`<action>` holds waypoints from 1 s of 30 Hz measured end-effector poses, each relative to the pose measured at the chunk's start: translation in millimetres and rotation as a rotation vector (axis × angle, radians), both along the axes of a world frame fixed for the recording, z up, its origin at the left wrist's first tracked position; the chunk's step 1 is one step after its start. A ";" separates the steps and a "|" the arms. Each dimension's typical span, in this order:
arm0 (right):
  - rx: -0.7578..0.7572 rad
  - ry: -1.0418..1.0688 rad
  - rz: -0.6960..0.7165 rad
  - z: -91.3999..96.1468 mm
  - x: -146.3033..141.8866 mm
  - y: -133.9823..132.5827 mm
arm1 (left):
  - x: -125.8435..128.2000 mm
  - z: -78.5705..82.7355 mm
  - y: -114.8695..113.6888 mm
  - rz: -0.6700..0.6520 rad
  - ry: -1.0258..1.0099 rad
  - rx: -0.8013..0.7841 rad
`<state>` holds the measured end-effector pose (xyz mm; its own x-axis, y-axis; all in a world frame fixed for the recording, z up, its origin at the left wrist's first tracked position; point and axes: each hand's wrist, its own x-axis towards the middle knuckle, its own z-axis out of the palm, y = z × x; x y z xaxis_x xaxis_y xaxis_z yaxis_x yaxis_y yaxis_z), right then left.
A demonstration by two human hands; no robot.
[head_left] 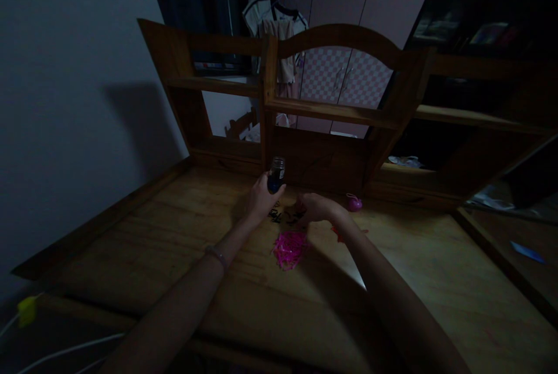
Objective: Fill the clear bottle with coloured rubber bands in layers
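My left hand is wrapped round a small clear jar with dark contents, held upright just above the wooden desk. My right hand rests curled, palm down, over several small dark pieces scattered on the desk between the hands. Its fingers are bent together and I cannot make out what is in them. A heap of bright pink pieces lies just in front of both hands. A thin bracelet circles my left wrist.
A small pink round object sits right of my right hand, at the foot of the wooden hutch. Something red lies under my right wrist. A blue item lies far right. A yellow tag and white cables hang at lower left.
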<state>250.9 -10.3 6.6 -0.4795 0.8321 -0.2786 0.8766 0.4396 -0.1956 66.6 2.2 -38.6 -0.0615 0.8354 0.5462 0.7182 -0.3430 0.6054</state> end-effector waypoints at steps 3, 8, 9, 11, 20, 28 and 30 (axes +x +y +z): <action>0.032 -0.061 -0.014 3.7 -5.8 -6.1 | 0.2 -0.5 -0.2 0.010 0.008 -0.009; 0.076 -0.079 -0.021 8.5 -11.7 -13.5 | 0.2 -3.3 2.2 0.001 -0.007 0.002; 0.085 -0.073 -0.024 7.8 -12.6 -14.1 | 0.1 -3.9 2.7 -0.002 -0.007 0.001; 0.097 -0.059 -0.031 5.4 -14.3 -14.3 | -0.1 -4.8 3.3 -0.008 -0.006 0.000; 0.036 0.323 -0.080 16.0 21.2 -0.3 | 0.6 -1.7 0.7 -0.136 0.000 0.081; 0.223 1.035 -0.169 58.4 50.9 -1.2 | 8.3 11.9 -20.5 -0.453 0.150 0.074; 0.224 1.040 -0.153 62.2 45.1 -4.4 | 9.0 14.5 -23.7 -0.461 0.171 0.045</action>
<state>296.0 -14.7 68.8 -0.2796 0.8849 0.3725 0.3755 0.4579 -0.8058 75.6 -21.5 -24.1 0.4025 0.7300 0.5523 0.5738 -0.6713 0.4692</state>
